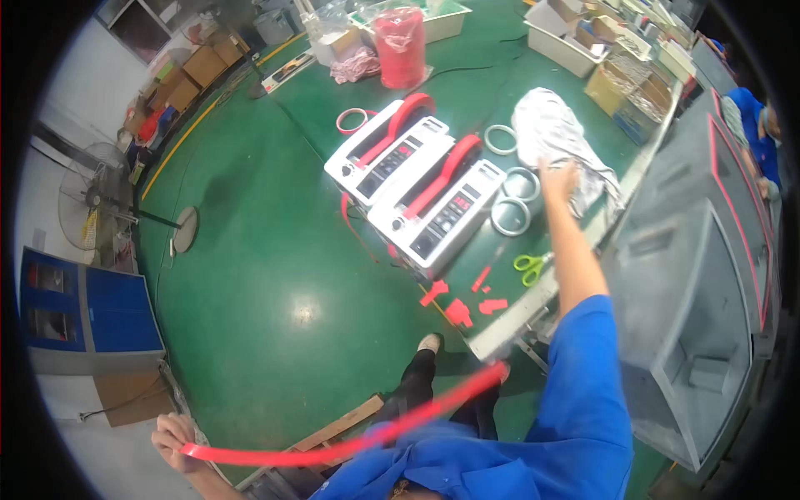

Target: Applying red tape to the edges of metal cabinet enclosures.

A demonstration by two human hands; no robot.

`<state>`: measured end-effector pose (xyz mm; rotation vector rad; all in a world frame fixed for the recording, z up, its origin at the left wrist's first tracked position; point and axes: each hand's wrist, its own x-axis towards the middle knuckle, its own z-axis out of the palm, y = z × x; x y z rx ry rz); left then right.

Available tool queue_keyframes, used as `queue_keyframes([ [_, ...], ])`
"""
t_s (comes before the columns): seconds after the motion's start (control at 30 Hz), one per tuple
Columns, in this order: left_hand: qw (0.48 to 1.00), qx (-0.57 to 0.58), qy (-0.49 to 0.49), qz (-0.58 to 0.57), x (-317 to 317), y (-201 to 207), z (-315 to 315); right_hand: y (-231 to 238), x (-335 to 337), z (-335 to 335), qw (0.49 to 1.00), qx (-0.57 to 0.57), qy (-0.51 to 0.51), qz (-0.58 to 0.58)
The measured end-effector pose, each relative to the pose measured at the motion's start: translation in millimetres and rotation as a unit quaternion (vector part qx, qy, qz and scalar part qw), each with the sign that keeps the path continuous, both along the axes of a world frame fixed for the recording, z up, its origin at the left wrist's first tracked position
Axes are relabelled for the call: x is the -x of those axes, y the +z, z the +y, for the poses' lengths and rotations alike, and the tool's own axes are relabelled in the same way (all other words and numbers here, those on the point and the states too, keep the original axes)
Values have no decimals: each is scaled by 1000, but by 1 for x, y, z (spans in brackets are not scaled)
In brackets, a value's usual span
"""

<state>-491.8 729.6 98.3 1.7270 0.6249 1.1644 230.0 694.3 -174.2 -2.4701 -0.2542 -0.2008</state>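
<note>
My left hand (173, 442), out at the lower left, pinches one end of a long strip of red tape (367, 442). The strip stretches across in front of my body, and its other end hangs free near the table's corner. On the table my right hand (560, 185) is closed on a crumpled whitish cloth (546, 125). Left of the cloth lie several pale rings (510, 215), which look like empty tape cores. Two white tape dispensers (437, 212), each with a red tape roll (461, 157), stand side by side farther left.
Green-handled scissors (531, 267) lie by the table edge (517, 321), near red tape scraps (458, 312) and a red-handled tool (482, 277). A large grey metal housing (667, 308) stands at right, with another person (754, 133) beyond. A standing fan (92, 196) is at left.
</note>
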Motion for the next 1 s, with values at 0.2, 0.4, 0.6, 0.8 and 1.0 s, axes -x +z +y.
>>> queue_keyframes([
  [0.2, 968, 173, 140, -113, 79, -74, 23, -13, -54, 19, 978, 162, -69, 114],
  [0.4, 941, 228, 85, -234, 38, -92, 77, 11, -124, -17, 997, -1, -57, -51],
  [0.6, 891, 193, -267, -312, -17, -24, 104, 286, -80, -108, 977, -126, 131, -116],
  [0.8, 832, 184, -395, -343, -91, -7, 76, 420, 127, -338, 955, -186, 85, -215],
  [1.0, 793, 196, -458, -350, -189, -8, 13, 317, 249, -508, 912, -62, -58, -401],
])
